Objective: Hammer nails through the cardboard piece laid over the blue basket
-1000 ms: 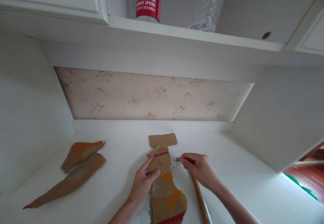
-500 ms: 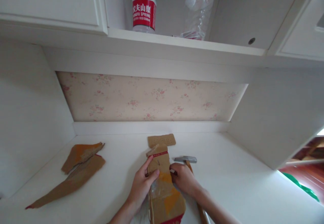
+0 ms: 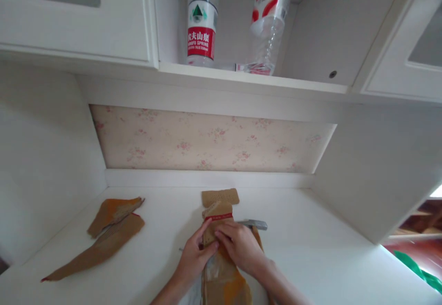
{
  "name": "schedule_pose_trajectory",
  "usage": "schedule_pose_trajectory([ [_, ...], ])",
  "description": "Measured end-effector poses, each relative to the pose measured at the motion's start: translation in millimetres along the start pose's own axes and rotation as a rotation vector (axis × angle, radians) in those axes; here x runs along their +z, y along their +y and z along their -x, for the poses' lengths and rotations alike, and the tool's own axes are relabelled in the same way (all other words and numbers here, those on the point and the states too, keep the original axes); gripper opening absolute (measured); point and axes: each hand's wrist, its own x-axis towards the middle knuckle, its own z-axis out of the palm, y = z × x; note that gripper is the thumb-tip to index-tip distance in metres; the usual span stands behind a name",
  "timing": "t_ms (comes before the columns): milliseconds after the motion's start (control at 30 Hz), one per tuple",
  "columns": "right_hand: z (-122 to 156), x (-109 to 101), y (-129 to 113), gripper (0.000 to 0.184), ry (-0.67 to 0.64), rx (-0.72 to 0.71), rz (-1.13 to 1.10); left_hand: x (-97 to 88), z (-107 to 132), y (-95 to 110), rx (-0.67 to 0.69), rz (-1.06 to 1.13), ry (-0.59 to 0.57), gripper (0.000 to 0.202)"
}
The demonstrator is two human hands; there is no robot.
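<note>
A long cardboard strip [image 3: 217,214] lies in the middle of the white counter [image 3: 311,259], running from near the back wall down to the lower edge of the view, with a red line across its upper part and orange patches lower down. The left hand [image 3: 193,259] grips the strip at its left edge, its fingers [image 3: 204,237] closed on the cardboard with the thumb lying on top. The right hand [image 3: 241,249] rests on the strip from the other side, its fingers [image 3: 224,232] bent and pressed down onto the cardboard so that the tips meet those of the left hand; whether they pinch anything small there cannot be made out. Just behind the right hand lies a hammer [image 3: 257,225], its grey head pointing right and a bit of its brown handle showing beside the wrist. A small cardboard piece [image 3: 220,197] lies touching the strip's far end. Well apart on the left of the counter lie two cardboard scraps [image 3: 110,227], one overlapping the other. Behind the counter runs a floral panel [image 3: 214,139]. On the shelf [image 3: 293,84] above stand a labelled bottle [image 3: 202,24], upright, and a clear bottle [image 3: 267,24], leaning.
</note>
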Motion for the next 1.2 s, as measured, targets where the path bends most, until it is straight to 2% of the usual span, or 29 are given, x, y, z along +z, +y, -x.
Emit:
schedule_pose_trajectory([
  [67,-3.3,3.8,-0.2,0.03,0.015,-0.044,-0.015,-1.5,2.2,2.9,0.018,-0.013,-0.009,0.085],
  [200,2.6,7.3,2.6,0.03,0.138,-0.052,-0.092,0.0,7.6,10.5,0.017,-0.031,-0.069,0.086],
  [267,8.9,6.6,1.6,0.033,0.21,-0.025,-0.117,2.9,9.3,12.1,0.02,-0.055,-0.061,0.084],
  [433,16.7,-13.2,-15.3,0.028,0.378,0.07,-0.105,8.0,8.7,8.5,-0.017,-0.002,0.138,0.068],
  [500,16.1,-24.6,-20.8,0.028,0.395,0.09,-0.113,7.7,6.1,5.5,-0.048,0.072,0.187,0.069],
  [600,17.9,-31.7,-15.0,0.029,0.342,0.109,-0.092,4.2,-0.9,2.6,-0.079,0.162,0.268,0.071],
  [700,27.1,-21.5,4.9,0.028,0.262,0.163,0.016,-2.9,-10.7,7.0,-0.102,0.245,0.375,0.066],
  [833,41.4,4.5,24.4,0.029,0.073,0.194,0.18,-16.1,-22.2,28.2,-0.111,0.319,0.469,0.058],
  [933,43.1,18.6,21.6,0.029,-0.063,0.151,0.287,-24.2,-23.9,48.7,-0.085,0.33,0.507,0.053],
  [1033,36.3,25.4,11.3,0.03,-0.186,0.05,0.358,-27.8,-15.8,64.3,-0.052,0.313,0.535,0.046],
  [1133,26.0,31.5,4.6,0.035,-0.286,-0.036,0.382,-28.0,1.8,70.3,-0.02,0.276,0.569,0.038],
  [1200,19.4,36.1,4.3,0.025,-0.327,-0.036,0.38,-27.7,17.1,69.8,0.011,0.22,0.567,0.033],
])
